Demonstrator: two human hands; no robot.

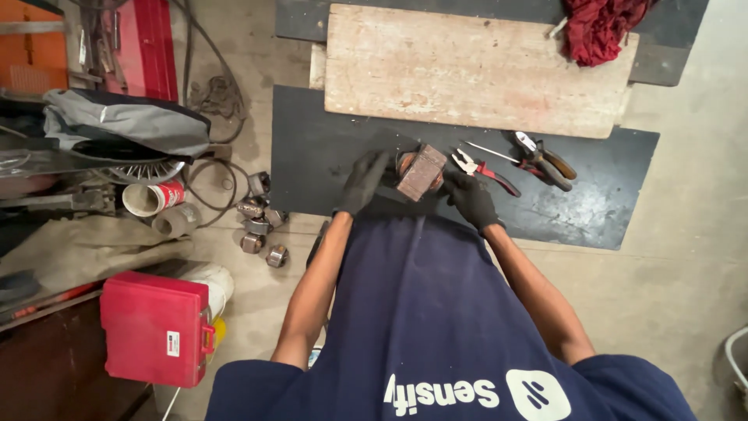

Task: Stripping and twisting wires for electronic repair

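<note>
Concrete workshop floor (686,257) fills the view, with a dark mat (327,148) spread on it in front of the person. At the near edge of that mat sits a rusty brown metal block (421,171), tilted, with a round coppery part just behind it. The left hand (363,182), in a black glove, rests against the block's left side with fingers curled loosely; whether it truly clamps the piece cannot be told. The right hand (470,199), also gloved, has its grip closed on the block's right edge. Both hands steady the piece, and no tool is in use on it, so the work on it looks barely begun.

Just to the right lie red-handled pliers (485,169), then dark-handled pliers (545,160) with a thin rod beside them. Beyond the mat a worn wooden board (475,70) lies flat, with a red cloth (600,27) on its far corner. Left of the mat, small metal parts (261,226) are scattered on the floor, and a red plastic case (156,327) stands nearer.
</note>
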